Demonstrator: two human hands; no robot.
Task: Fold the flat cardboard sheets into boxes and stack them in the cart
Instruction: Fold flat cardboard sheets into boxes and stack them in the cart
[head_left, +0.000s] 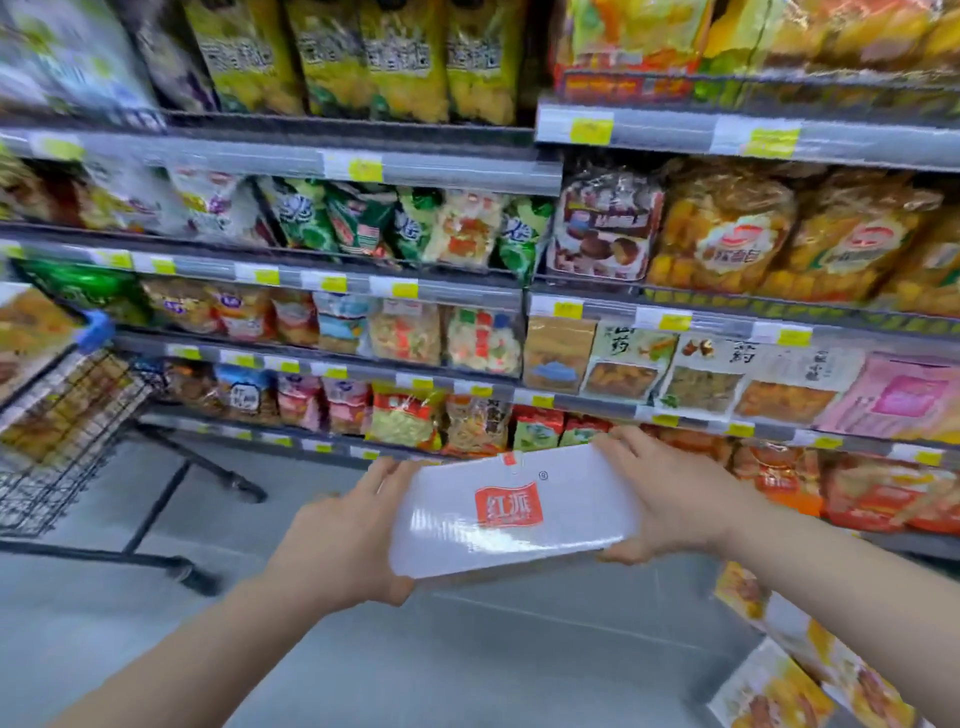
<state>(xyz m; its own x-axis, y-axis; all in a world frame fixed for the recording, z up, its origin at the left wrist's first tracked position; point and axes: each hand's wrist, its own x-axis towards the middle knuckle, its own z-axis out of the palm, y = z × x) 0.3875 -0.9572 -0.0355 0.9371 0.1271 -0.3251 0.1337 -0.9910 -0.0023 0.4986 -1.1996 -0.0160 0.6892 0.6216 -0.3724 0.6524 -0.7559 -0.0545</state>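
A glossy white cardboard box with a red logo on its face is held out in front of me above the floor. My left hand grips its left end, thumb underneath and fingers over the top edge. My right hand grips its right end the same way. The wire shopping cart with a blue handle stands at the far left; printed boxes lie inside it. The view is blurred by motion.
Shop shelves packed with snack bags run across the whole background, close behind the box. Flat printed cardboard sheets lie at the lower right. Grey floor stretches between me and the cart's black frame.
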